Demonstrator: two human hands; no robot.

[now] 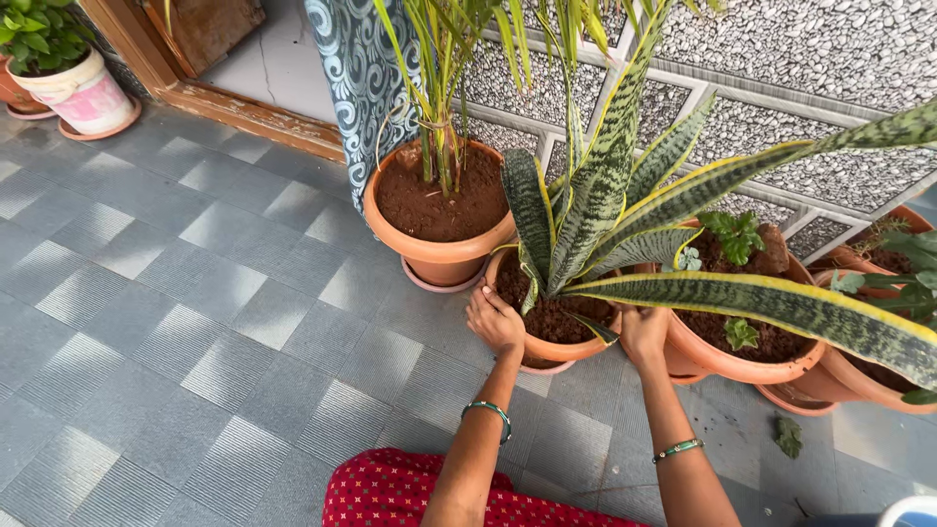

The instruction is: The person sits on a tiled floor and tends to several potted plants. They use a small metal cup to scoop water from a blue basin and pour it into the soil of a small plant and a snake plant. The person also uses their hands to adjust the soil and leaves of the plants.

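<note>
two hands grip one terracotta pot [547, 344] holding a snake plant [605, 205]: the left hand [496, 322] clasps its left rim, the right hand [642, 334] its right side. it sits on grey tiles [195, 293] between a palm pot [439, 220] and another clay pot [752, 356]

I see no packages, labels, signs or screens anywhere in my view.
</note>
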